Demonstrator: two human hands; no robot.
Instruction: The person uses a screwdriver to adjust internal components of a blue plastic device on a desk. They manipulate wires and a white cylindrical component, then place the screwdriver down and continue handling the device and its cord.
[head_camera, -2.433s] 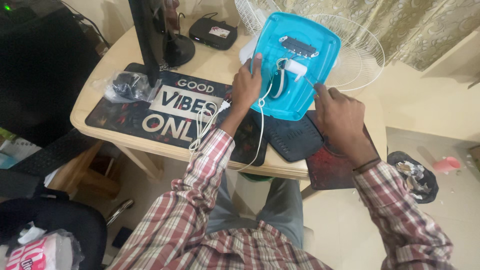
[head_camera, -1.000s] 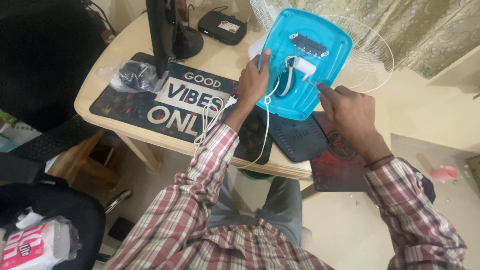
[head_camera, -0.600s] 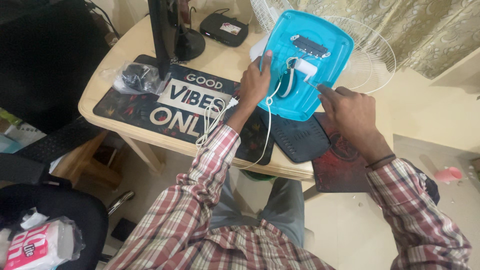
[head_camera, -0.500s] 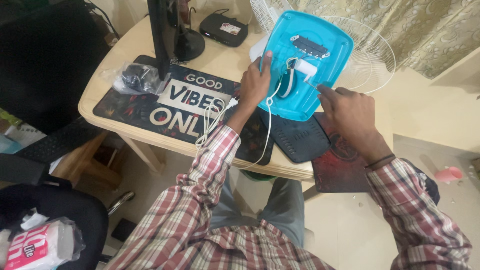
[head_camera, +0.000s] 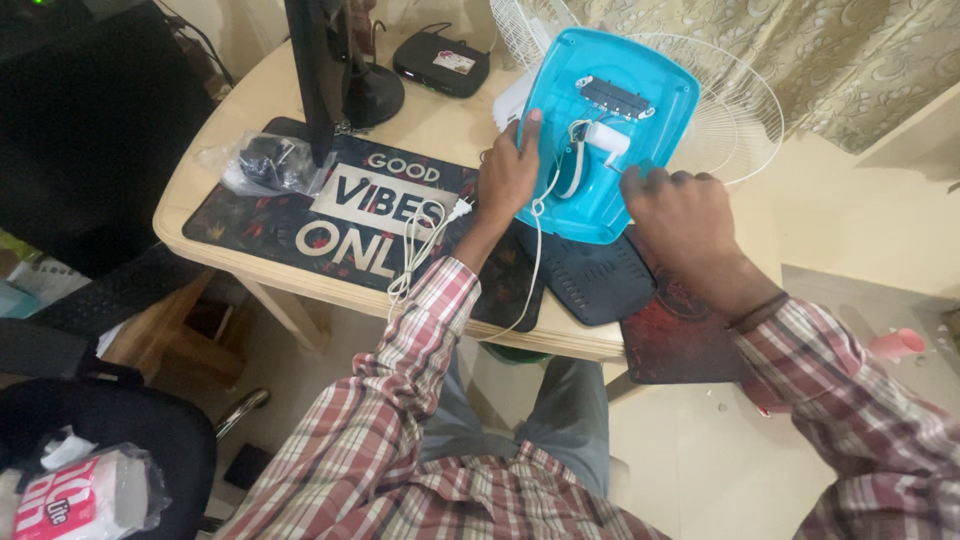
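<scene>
A turquoise plastic fan base stands tilted on the table, its underside toward me. My left hand grips its left edge, thumb up along the rim. My right hand holds the lower right edge with curled fingers. A white cylindrical part sits in the middle of the underside. From it a white cord runs down past my left wrist to a plug on the mat. A black ribbed cover plate lies just under the base.
A dark printed desk mat covers the wooden table. Behind stand a monitor foot, a black box and a white wire fan grille. A plastic bag lies left. A dark red pad overhangs the front edge.
Both hands keep their hold on the turquoise base, which stays tilted in the same spot. Only the view has shifted slightly.
</scene>
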